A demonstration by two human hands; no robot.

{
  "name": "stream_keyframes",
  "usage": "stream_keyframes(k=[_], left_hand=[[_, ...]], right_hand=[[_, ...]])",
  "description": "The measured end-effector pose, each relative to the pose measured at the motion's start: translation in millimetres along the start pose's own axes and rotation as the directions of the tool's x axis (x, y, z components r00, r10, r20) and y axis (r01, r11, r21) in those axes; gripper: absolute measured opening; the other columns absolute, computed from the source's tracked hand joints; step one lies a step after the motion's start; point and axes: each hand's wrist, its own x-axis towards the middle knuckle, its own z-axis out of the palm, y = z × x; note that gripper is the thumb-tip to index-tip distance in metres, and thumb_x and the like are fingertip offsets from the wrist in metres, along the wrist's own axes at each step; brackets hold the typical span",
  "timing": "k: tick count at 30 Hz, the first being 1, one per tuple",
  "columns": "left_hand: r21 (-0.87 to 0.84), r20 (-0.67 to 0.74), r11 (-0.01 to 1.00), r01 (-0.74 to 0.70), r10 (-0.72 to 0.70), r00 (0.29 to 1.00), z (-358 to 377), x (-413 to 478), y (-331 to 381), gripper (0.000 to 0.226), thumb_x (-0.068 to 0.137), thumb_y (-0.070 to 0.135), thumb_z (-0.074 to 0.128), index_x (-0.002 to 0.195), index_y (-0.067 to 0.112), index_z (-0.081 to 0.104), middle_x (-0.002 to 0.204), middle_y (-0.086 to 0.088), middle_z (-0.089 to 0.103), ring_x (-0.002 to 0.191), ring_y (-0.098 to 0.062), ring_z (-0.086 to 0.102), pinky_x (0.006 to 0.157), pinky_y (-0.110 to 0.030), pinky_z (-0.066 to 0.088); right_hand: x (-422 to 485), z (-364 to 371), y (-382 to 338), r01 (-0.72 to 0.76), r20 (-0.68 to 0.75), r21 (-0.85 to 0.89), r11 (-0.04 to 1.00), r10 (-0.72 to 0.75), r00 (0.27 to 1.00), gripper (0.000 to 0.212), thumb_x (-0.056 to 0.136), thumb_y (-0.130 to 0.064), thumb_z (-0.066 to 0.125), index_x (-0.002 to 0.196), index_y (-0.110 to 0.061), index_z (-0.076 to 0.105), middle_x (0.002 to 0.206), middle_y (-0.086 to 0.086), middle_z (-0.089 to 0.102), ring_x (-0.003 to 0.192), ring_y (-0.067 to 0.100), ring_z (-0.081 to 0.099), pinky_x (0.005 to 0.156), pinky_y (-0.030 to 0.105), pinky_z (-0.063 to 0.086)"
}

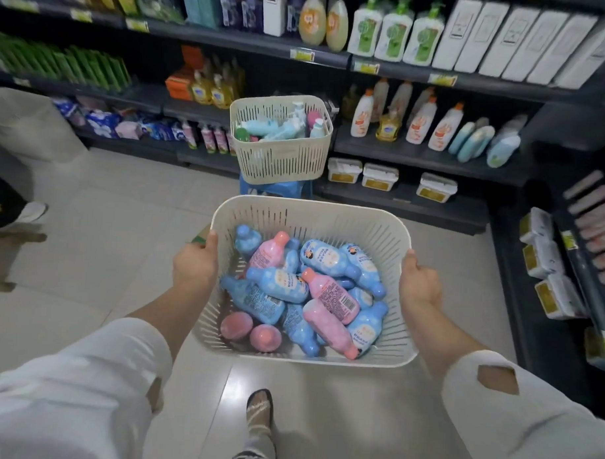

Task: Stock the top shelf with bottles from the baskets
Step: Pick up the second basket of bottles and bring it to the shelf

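I hold a cream slotted basket point(315, 216) in front of me, above the tiled floor. My left hand point(195, 263) grips its left rim and my right hand point(419, 283) grips its right rim. Inside lie several blue bottles point(261, 298) and pink bottles point(329, 292), piled on their sides. A second cream basket point(279, 156) with several bottles stands ahead on a blue stool point(278, 189), close to the shelving. The top shelf point(232, 38) runs along the upper edge of the view, lined with bottles and white boxes.
Dark shelving point(434, 158) filled with bottles and tubs runs across the back and down the right side. A white bin-like object point(27, 123) stands at the left, with someone's shoe point(32, 211) beside it. My sandalled foot point(260, 410) is on the tiles below the basket.
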Motion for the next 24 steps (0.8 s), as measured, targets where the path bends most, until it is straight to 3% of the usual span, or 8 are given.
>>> stream_keyframes(k=[4,11,14,17,24], left_hand=[[0.056,0.000,0.997,-0.049,0.049,0.999,-11.7,67.4,18.5,0.059,0.097,0.043,0.038,0.089,-0.008,0.065,0.097,-0.032,0.064,0.096,-0.043,0.060,0.086,-0.041,0.045],[0.161,0.013,0.987,0.000,-0.003,1.000,-12.1,167.6,41.7,0.060,0.100,0.040,0.031,0.100,-0.011,0.064,0.107,-0.034,0.061,0.105,-0.045,0.057,0.092,-0.043,0.043],[0.155,0.008,0.987,0.046,-0.048,0.999,-3.8,203.5,41.5,0.061,0.100,0.038,0.031,0.100,-0.013,0.064,0.104,-0.036,0.062,0.101,-0.046,0.060,0.092,-0.045,0.047],[0.122,0.017,0.988,0.099,-0.101,0.995,3.8,238.2,39.9,0.061,0.099,0.039,0.033,0.098,-0.013,0.064,0.102,-0.036,0.063,0.097,-0.047,0.062,0.090,-0.048,0.050],[0.124,0.059,0.977,0.174,-0.183,0.981,22.9,313.1,43.3,0.057,0.098,0.039,0.034,0.102,-0.010,0.064,0.108,-0.034,0.062,0.101,-0.047,0.060,0.093,-0.047,0.049]], right_hand=[[10.5,38.2,-49.5,0.016,0.027,0.031,0.999,-0.016,0.999,0.063,0.099,-0.049,0.028,0.112,0.001,0.063,0.118,0.027,0.059,0.110,0.041,0.055,0.092,0.041,0.041],[54.4,95.8,-131.7,0.047,0.098,0.016,0.999,-0.048,0.994,0.061,0.099,-0.050,0.027,0.110,-0.001,0.062,0.112,0.024,0.061,0.091,0.032,0.052,0.077,0.035,0.034],[79.2,121.8,-166.0,0.065,0.151,-0.028,0.998,-0.060,0.987,0.062,0.100,-0.050,0.025,0.112,-0.001,0.061,0.107,0.022,0.060,0.091,0.032,0.051,0.077,0.035,0.034],[99.3,145.0,-193.5,0.075,0.171,-0.045,0.996,-0.066,0.983,0.064,0.100,-0.051,0.026,0.113,0.001,0.061,0.114,0.025,0.060,0.103,0.037,0.055,0.085,0.038,0.039],[130.9,197.4,-240.0,0.109,0.165,-0.144,0.984,-0.085,0.983,0.063,0.102,-0.044,0.022,0.111,0.005,0.060,0.113,0.025,0.060,0.105,0.036,0.056,0.078,0.033,0.034]])
